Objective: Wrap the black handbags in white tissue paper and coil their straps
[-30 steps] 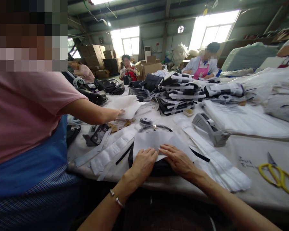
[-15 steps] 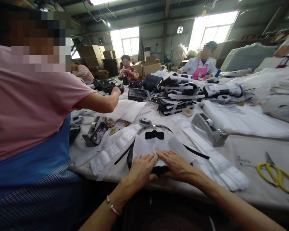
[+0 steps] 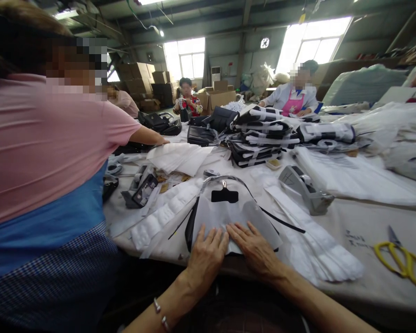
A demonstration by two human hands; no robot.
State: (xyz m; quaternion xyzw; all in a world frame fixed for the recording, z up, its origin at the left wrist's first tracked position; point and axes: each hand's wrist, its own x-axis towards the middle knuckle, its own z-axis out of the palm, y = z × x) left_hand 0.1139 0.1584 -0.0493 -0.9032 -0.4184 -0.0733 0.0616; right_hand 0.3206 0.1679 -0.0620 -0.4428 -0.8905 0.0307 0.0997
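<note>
Looks like a smoothing step: pressing down with left grip [image 3: 204,256] and right grip [image 3: 256,249], both spread flat, side by side, pinching nothing. Holding the white paper sheet [image 3: 225,216] onto the black bag [image 3: 190,227] directly under the palms, at the near edge of the surface [image 3: 350,217]. Next calls for even strokes outward from between the grips toward the cut-out [image 3: 224,196] just beyond them, without creasing the paper

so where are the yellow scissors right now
In the head view the yellow scissors lie on the table at the far right, beyond the white padded strips and well to the right of the right hand.
</note>
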